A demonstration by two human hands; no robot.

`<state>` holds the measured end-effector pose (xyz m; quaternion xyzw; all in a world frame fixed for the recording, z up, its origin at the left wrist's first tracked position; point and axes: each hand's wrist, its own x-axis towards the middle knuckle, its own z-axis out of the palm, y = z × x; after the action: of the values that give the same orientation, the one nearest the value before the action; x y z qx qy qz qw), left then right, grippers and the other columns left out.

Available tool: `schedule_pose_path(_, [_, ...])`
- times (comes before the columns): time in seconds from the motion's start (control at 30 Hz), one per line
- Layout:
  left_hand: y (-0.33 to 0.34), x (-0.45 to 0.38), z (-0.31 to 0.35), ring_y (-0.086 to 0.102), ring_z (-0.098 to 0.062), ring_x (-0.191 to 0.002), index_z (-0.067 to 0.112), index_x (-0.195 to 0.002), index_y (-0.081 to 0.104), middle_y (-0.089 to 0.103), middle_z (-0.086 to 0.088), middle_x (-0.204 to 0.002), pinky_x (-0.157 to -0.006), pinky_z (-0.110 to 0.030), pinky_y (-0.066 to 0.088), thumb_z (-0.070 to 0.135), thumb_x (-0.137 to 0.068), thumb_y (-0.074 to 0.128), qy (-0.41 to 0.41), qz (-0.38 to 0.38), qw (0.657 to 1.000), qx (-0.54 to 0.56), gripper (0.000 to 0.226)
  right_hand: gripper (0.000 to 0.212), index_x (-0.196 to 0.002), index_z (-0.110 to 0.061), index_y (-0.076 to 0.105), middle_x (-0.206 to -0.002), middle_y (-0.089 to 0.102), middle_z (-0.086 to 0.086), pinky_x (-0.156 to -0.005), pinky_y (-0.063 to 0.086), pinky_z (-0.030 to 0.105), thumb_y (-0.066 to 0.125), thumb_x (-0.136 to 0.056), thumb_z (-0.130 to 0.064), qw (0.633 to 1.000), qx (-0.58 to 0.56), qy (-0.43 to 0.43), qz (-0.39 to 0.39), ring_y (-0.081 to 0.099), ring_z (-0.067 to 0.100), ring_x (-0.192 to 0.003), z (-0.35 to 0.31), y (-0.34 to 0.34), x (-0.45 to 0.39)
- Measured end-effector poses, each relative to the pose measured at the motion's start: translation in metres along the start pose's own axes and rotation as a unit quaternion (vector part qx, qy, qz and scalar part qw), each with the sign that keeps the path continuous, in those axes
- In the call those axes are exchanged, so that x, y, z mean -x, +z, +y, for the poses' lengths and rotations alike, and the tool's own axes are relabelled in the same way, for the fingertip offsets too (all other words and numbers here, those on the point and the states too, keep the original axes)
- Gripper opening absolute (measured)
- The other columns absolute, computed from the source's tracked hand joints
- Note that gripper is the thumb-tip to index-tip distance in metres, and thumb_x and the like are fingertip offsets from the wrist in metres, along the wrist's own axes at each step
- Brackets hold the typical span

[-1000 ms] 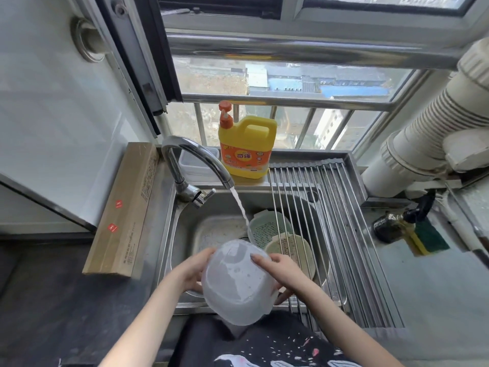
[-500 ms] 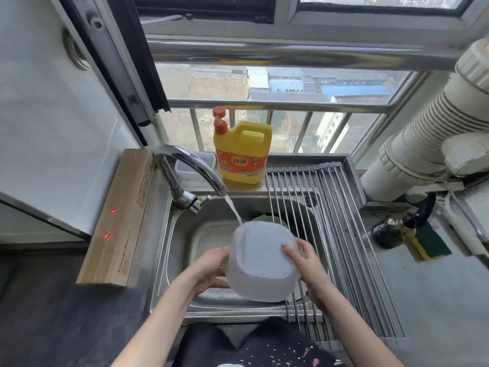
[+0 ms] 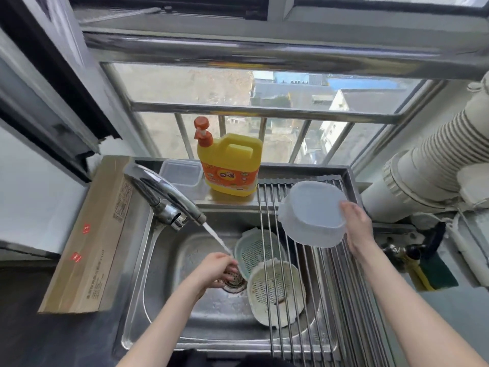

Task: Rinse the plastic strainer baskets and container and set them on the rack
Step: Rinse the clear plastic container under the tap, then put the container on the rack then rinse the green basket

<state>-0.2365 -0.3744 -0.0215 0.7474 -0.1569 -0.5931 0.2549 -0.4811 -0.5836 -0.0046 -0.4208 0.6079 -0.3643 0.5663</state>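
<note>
My right hand (image 3: 356,226) grips the clear plastic container (image 3: 312,213) by its right rim, upside down over the far part of the steel roll-up rack (image 3: 304,287). Whether it touches the bars I cannot tell. My left hand (image 3: 217,270) is down in the sink (image 3: 169,282) under the running water, fingers curled at the left rim of the green strainer basket (image 3: 254,250). A cream strainer basket (image 3: 275,292) lies in front of the green one, both in the basin partly beneath the rack bars.
The tap (image 3: 164,197) runs over the sink's left half. A yellow detergent jug (image 3: 230,168) and a small clear box (image 3: 181,172) stand on the back ledge. A cardboard box (image 3: 90,234) lies left of the sink; a sponge (image 3: 434,274) and white duct (image 3: 428,165) sit right.
The container left the water stream and went right and back over the rack, now in my right hand alone. My left hand let go and dropped to the green basket.
</note>
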Motion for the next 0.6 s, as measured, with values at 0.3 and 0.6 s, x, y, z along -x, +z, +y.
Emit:
schedule_pose_path(0.3, [-0.011,-0.033,-0.022,0.056,-0.013,-0.065,0.017,-0.089,0.057,0.061,0.001,-0.082,-0.057,-0.022,0.039,0.019,-0.093,0.048,-0.06,-0.006,0.996,-0.073,0.01,0.04,-0.125,-0.016,0.061,-0.12,0.064,0.007,-0.084,0.045,0.03,0.061,-0.09,-0.037,0.989,0.119,-0.025,-0.085,0.059,0.022,-0.108,0.001,0.019,-0.053])
schedule_pose_path(0.6, [0.0,-0.075,-0.015,0.05,-0.014,-0.069,0.018,-0.071,0.046,0.049,0.003,-0.067,-0.058,-0.022,0.04,0.004,-0.088,0.056,0.005,0.076,0.99,-0.121,0.024,0.026,-0.121,-0.015,0.053,-0.114,0.06,0.002,-0.097,0.047,0.034,0.052,-0.095,-0.018,0.956,0.181,-0.215,0.09,0.058,0.014,-0.106,-0.009,0.026,0.013])
